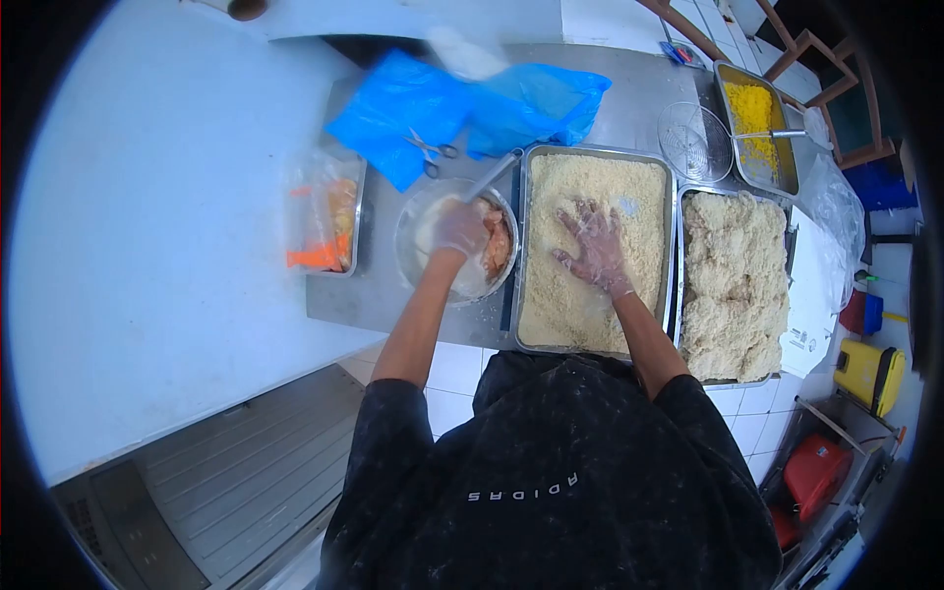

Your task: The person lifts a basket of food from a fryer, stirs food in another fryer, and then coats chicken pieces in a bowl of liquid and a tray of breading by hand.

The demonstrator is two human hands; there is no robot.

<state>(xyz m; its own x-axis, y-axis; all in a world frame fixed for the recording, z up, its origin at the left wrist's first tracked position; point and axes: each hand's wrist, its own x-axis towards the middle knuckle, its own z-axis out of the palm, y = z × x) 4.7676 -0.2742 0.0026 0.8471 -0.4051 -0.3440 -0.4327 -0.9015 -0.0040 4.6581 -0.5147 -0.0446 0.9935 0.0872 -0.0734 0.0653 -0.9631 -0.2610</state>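
My left hand (462, 232), in a thin clear glove, reaches into a round bowl (404, 258) of pale wet batter. Pinkish-orange raw meat pieces (498, 246) lie in the bowl's right side, beside the fingers. Blur and the batter hide those fingers. Lying spread on a metal tray (525, 197) of pale breadcrumbs (560, 310) is my right hand (595, 246), gloved and dusted with crumbs, its fingers apart. A metal-handled utensil (492, 177) leans out of the bowl at the top.
To the right stands a second tray heaped with crumb-covered pieces (733, 285). Behind are a wire strainer (694, 143) and a tray of yellow crumbs (752, 113). Scissors (430, 152) lie on blue plastic bags (403, 113). A container with bagged food (329, 226) sits left.
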